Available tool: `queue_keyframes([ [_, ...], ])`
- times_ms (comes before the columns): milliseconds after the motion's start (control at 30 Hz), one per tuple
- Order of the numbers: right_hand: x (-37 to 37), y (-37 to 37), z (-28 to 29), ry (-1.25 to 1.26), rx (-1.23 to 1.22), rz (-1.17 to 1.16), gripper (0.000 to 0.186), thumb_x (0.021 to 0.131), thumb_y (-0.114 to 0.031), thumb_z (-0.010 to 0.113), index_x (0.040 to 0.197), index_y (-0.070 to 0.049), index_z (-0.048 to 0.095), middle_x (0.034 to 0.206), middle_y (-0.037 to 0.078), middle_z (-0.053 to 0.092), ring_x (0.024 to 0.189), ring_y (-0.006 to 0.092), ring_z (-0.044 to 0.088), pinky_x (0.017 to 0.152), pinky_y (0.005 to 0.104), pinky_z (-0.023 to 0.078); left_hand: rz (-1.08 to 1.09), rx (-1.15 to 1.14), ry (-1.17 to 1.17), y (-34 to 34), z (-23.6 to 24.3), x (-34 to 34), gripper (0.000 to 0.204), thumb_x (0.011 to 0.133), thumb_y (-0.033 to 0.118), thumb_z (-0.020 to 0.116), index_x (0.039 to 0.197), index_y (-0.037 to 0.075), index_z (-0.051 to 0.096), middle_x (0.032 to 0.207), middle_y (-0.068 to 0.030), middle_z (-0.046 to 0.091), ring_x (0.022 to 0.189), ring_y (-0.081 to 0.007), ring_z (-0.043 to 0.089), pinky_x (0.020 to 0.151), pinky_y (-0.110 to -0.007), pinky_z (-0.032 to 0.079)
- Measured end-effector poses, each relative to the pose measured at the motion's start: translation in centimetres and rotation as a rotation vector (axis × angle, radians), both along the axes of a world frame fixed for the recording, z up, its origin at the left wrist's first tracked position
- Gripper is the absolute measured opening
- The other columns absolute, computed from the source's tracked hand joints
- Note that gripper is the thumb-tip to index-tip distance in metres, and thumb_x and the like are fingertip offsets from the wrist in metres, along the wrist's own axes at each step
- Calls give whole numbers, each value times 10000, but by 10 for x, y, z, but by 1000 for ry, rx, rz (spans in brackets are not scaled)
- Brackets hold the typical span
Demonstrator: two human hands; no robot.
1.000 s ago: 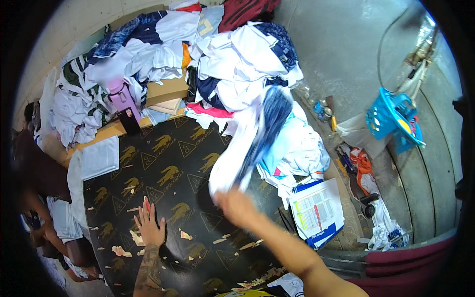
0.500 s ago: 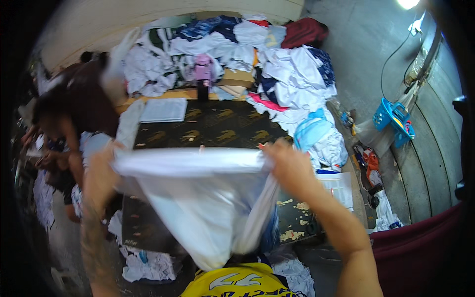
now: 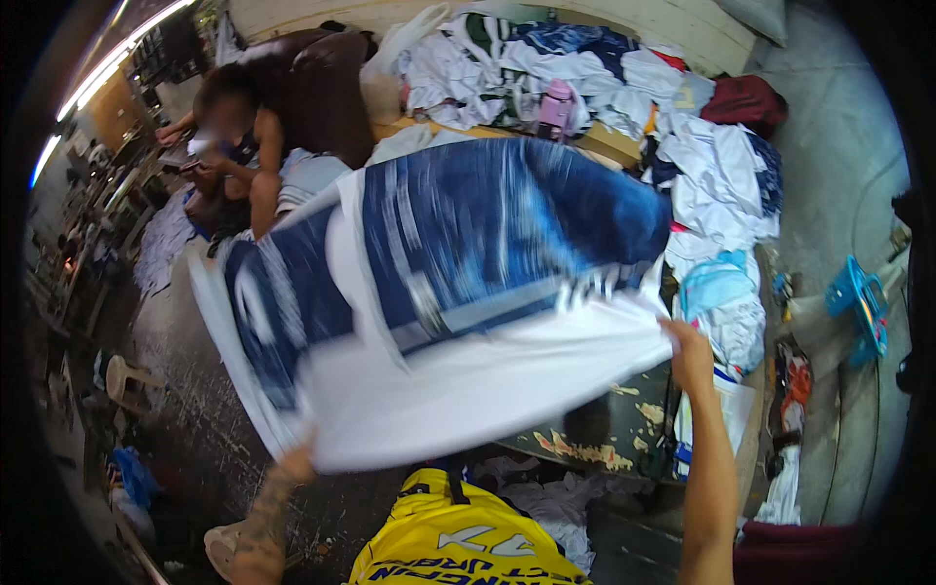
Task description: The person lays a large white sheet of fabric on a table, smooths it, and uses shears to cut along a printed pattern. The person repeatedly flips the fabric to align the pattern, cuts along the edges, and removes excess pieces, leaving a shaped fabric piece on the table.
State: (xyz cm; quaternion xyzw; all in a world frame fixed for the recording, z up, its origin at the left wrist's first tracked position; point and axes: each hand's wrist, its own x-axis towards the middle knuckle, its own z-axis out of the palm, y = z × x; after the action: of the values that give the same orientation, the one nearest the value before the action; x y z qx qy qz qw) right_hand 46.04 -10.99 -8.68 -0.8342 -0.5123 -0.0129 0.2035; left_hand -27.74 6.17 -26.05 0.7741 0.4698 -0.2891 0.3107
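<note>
The navy-and-white garment [image 3: 478, 244], drooping moments ago, is flung open above the black table [image 3: 624, 416] — edge pinched by left hand [image 3: 298, 458] and right hand [image 3: 688, 351], so its print is bared.

1. I wear a bright yellow shirt [image 3: 419, 536], printed with dark lettering and a large pale number.
2. Dark tattoo markings [image 3: 270, 509] pattern my left forearm.
3. My right forearm [image 3: 713, 468] and both hands [image 3: 691, 354] are bare.

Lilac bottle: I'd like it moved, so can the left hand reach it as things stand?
Probably not: the left hand holds the white-and-navy garment, which spreads between it and the lilac bottle.
</note>
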Motion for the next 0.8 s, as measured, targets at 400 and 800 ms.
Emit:
queue_keyframes([
  [400,-171,-51,-172,173,-522,-40,989,900,-743,722,1705,-252,423,1828,184,192,1637,600,94,1239,812,125,427,893,-371,155,-25,129,715,1064,452,649,1659,105,457,1680,-252,424,1546,-468,394,1274,-645,264],
  [800,-143,75,-212,66,-462,-260,989,911,-746,710,1720,-273,395,1822,207,190,1637,574,133,1259,778,128,-11,957,-301,430,-70,352,946,967,634,711,1720,172,373,1790,-217,269,1657,-438,224,1328,-632,174],
])
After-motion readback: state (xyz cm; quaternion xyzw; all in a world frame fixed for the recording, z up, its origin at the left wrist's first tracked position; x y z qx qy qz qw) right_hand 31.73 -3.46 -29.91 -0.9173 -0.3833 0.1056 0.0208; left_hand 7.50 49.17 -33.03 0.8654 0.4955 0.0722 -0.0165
